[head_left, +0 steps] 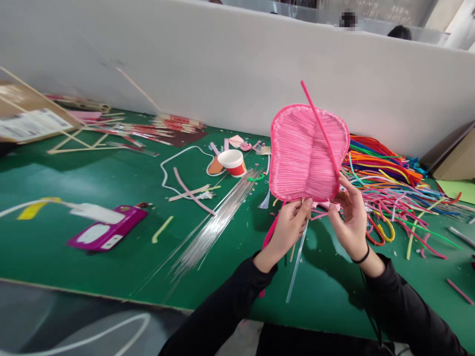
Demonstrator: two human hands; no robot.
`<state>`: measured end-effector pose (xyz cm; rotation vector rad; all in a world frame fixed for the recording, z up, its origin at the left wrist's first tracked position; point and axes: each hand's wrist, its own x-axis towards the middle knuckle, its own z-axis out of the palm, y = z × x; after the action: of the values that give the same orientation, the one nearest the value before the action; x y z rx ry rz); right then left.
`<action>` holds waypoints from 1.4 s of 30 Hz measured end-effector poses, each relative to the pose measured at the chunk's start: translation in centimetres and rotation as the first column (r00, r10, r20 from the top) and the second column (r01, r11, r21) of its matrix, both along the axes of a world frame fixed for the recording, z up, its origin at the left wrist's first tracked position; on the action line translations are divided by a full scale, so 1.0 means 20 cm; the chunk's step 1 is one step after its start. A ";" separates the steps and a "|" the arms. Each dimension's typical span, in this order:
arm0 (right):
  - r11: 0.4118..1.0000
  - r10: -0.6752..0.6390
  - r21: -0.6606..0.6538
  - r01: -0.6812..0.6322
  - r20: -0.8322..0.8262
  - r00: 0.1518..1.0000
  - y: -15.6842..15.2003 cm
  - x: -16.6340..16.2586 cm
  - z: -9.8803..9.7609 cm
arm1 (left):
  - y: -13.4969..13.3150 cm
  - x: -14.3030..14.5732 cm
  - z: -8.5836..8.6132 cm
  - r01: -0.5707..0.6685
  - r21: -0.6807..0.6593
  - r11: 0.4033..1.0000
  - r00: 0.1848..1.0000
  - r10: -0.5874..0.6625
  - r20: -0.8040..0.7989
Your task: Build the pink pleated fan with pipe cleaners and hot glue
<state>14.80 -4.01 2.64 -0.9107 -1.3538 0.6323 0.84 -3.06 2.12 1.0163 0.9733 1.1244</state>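
A pink fan-shaped piece [291,153], made of rows of fuzzy pipe cleaners inside a darker pink rim, is held upright above the table. My left hand [291,225] pinches its lower edge, where a thin wooden stick shows below. Fingers of my right hand [349,217] are closed at its lower right edge. From there a dark pink pipe cleaner [321,126] slants up across the front and past the top rim. Another dark pink strip [270,232] hangs behind my left wrist. Beneath my hands, a clear glue stick [297,267] points down toward the table's front.
Right of my hands lie a heap of coloured pipe cleaners [389,168] and scissors with yellow and red handles [388,231]. Leftward are a bundle of thin wires [218,217], a paper cup [232,162], and a purple device with a white cable [111,227]. A white partition [204,64] stands behind.
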 end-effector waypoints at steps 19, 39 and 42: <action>0.995 -0.102 0.004 0.102 0.075 0.992 0.00 -0.02 -0.02 | 0.00 0.01 -0.01 -0.021 0.030 0.999 0.999 0.022 -0.030; 0.998 0.041 -0.040 -0.047 -0.140 0.989 0.01 -0.03 0.01 | -0.02 0.01 -0.01 -0.072 0.053 0.996 0.997 0.070 0.037; 0.983 0.071 -0.149 -0.105 -0.221 0.973 0.02 -0.03 0.00 | -0.03 0.01 0.00 -0.107 0.097 0.990 0.993 0.101 0.059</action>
<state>14.27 -3.66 2.70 -0.8851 -1.1657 0.8928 1.02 -3.63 2.04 1.0195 0.9432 1.2919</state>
